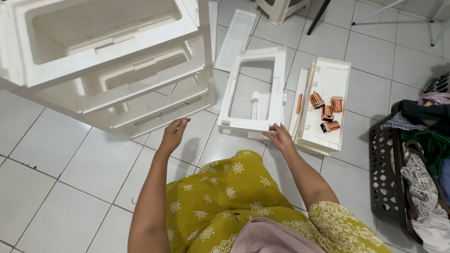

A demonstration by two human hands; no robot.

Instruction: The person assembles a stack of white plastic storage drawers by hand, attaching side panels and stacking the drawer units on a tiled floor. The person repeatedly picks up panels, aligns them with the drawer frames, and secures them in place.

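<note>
Two hands reach out: the right hand (281, 137) grips the near edge of a white plastic frame (253, 91); the left hand (174, 132) hovers open, empty, near the white drawer rack (108, 61).

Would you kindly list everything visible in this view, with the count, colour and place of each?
Drawer frame rack: one, white, top left on the floor.
Open frame panel: one, white, centre floor.
Flat panel: one, white, top centre.
Tray panel: one, white, right of the frame panel.
Caster pieces: four, copper, on the tray panel.
Rod: one, copper, beside the casters.
Laundry basket: one, dark grey, right edge, full of clothes.
Stool: one, cream, top centre, partly cut off.
Tiled floor: white, underneath everything.
Left hand: open, hovering near the rack's lower corner.
Right hand: fingers on the frame panel's lower edge.
</note>
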